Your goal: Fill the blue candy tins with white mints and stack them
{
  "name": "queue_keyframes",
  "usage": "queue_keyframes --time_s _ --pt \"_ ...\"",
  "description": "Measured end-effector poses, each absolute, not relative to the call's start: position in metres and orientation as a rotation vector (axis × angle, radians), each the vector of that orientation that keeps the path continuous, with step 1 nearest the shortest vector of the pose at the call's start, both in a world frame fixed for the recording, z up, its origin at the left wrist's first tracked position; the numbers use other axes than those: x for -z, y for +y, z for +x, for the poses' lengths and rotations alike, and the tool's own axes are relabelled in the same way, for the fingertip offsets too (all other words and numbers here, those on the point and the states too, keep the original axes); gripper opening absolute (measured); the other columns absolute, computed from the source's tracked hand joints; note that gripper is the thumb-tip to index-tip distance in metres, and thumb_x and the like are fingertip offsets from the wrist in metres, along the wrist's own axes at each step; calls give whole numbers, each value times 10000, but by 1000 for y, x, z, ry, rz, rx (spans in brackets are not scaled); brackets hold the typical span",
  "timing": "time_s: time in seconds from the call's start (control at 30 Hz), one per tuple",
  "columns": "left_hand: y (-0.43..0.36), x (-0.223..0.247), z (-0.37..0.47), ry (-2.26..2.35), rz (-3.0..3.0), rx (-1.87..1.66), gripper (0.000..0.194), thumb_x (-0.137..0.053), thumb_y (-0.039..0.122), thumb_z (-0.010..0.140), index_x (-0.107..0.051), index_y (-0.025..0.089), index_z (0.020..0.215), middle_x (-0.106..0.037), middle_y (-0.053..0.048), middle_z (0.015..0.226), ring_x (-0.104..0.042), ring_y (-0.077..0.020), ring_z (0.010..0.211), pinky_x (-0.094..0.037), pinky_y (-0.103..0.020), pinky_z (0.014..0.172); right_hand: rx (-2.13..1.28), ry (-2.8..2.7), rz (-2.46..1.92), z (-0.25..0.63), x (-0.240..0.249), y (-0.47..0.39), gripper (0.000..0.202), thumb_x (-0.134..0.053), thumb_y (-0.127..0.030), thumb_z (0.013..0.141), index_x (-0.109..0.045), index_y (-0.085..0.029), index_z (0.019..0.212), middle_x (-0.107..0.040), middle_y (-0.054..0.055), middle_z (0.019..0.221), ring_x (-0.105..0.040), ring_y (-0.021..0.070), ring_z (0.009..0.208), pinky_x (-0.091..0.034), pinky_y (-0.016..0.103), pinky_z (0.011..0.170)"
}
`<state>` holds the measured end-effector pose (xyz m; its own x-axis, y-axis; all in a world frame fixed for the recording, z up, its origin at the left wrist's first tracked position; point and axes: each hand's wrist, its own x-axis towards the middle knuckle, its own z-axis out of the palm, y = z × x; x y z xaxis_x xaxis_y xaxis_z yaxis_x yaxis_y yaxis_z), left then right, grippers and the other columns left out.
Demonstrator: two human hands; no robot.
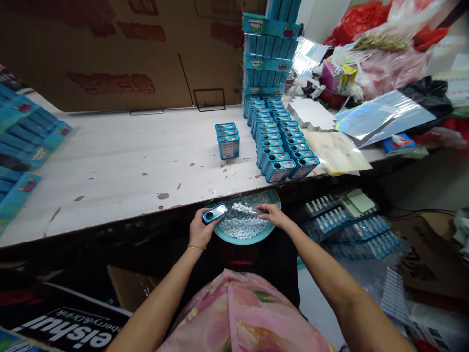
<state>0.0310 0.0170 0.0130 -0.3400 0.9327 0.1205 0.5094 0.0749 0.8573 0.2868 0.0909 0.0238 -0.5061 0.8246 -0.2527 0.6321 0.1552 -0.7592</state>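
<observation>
My left hand (200, 230) grips a small blue tin (215, 213) over the teal bowl (223, 237) of white candies (242, 222). Right hand (270, 214) fingers curled, pinching a clear scoop (252, 210) there.

Candies (242, 225) in bowl (273, 195) below table edge (110, 215); box rows (282, 142) on table, right.

far rim of the teal bowl (274, 230) under the table edge (146, 215)

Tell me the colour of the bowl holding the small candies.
Teal: the bowl shows it along its rim around the pale candies, seen in the head view.
</observation>
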Motion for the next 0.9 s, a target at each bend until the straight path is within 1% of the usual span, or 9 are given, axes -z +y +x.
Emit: queue_keyframes --time_s 0.07,0.13,0.3,0.43,0.53,0.63,0.7,0.8,0.9 --pt "20 -13 38 1878 1460 -1162 356 -630 319 608 -508 195 919 -582 -5 836 -547 -146 761 -435 -267 714 -1255 -2211 -1317 287 -46 90 332 -536 -161 692 -576 -137 1021 -626 35 969 -554 145 892 -402 249 796" --pt "23 -15 47 1865 1519 -1105 348 -623 299 613 -510 192 924 -586 -16 852 -549 -156 781 -432 -276 724 -1139 -2332 -1281 282 -70 88 327 -537 -192 704 -583 -171 1028 -618 28 981 -546 148 908 -393 248 802" --pt "28 -19 61 1892 1621 -974 356 -605 260 623 -516 172 956 -594 -49 867 -547 -190 813 -430 -301 722 -573 -2842 -1419 254 -126 77 312 -473 -279 759 -571 -282 1056 -592 30 1003 -540 190 927 -392 293 769" --pt "28 -18 63 1883 1682 -968 334 -593 218 629 -518 174 952 -595 -54 897 -538 -198 854 -420 -311 757 -262 -3063 -1415 230 -149 65 277 -399 -232 778 -588 -219 980 -589 80 945 -565 208 845 -405 318 703" --pt "27 -17 61 1884 1679 -974 338 -606 242 629 -514 181 948 -592 -54 892 -536 -200 849 -422 -318 752 -136 -3094 -1351 218 -157 58 253 -384 -182 764 -593 -166 906 -589 103 894 -569 210 796 -406 314 666" --pt "23 -18 58 1871 1654 -1013 336 -613 251 627 -513 186 942 -588 -46 877 -537 -193 834 -426 -314 741 -108 -3077 -1324 222 -163 55 246 -387 -178 766 -598 -163 892 -587 96 878 -571 198 770 -401 299 659" --pt "17 -24 54 1839 1630 -1065 336 -614 255 629 -512 190 942 -586 -39 877 -541 -186 830 -427 -311 746 -151 -3013 -1345 236 -166 55 268 -385 -213 790 -588 -192 965 -584 76 902 -570 181 774 -400 281 664" --pt "10 -45 50 1738 1589 -1194 350 -611 285 643 -504 195 963 -583 -33 915 -549 -170 834 -427 -302 768 -296 -2763 -1383 272 -162 56 325 -386 -284 825 -525 -242 1115 -577 44 943 -559 148 819 -398 239 694" --pt "22 -75 50 1666 1573 -1323 375 -618 320 642 -492 191 972 -581 -20 911 -550 -154 818 -427 -282 762 -463 -2459 -1391 309 -145 55 336 -410 -309 825 -527 -232 1131 -586 35 903 -554 134 804 -407 220 692"
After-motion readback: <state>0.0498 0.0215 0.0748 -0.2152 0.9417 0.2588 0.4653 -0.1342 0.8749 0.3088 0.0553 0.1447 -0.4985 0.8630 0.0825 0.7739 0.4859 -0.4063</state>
